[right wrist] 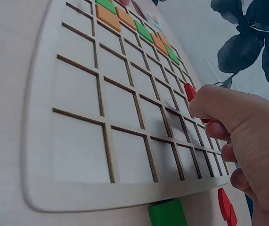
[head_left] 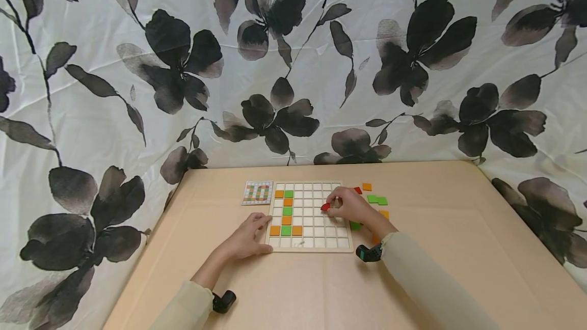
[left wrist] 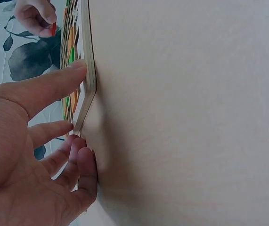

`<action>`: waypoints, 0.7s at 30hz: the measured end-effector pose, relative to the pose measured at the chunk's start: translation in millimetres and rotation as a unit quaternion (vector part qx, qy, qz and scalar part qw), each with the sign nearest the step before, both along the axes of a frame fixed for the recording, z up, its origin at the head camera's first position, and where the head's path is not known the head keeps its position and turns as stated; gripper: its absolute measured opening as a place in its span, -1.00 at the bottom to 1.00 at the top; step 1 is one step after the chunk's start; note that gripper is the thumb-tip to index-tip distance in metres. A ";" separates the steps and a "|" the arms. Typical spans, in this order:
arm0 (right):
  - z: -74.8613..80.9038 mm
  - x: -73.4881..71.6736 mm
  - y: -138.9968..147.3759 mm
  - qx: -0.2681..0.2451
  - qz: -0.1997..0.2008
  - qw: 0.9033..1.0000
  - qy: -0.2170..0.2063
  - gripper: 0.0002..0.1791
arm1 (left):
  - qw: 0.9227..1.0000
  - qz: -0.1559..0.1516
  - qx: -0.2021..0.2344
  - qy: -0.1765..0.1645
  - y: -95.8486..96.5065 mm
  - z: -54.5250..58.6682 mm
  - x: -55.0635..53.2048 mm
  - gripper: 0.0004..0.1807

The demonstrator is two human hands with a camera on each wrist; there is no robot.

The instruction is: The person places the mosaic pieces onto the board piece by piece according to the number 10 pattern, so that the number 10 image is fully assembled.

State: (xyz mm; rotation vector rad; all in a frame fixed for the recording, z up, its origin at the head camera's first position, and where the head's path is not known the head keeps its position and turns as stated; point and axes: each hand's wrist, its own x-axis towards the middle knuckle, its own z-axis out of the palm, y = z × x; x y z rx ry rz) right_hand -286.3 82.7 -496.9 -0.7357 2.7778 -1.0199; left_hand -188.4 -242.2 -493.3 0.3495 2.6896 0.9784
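A white grid board with a pale wooden rim lies on the table. Orange tiles and green tiles sit in several cells of its left columns. At the board's left side, my left hand rests with thumb and fingers against the rim near the front corner; its thumb lies fairly straight in the left wrist view. Over the right columns, my right hand pinches a small red piece between thumb and fingers. That red piece is held above the cells, partly hidden by the thumb.
Touching the board's back left corner is a card printed with a coloured grid. Loose green tiles, an orange tile and red pieces lie right of the board. A floral cloth hangs behind the table.
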 end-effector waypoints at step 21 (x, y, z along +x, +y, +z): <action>-2.4 -30.7 -40.8 0.006 -0.028 0.999 -0.020 -0.82 | 1.000 -0.005 -0.026 -0.008 2.0 4.1 2.0 -0.12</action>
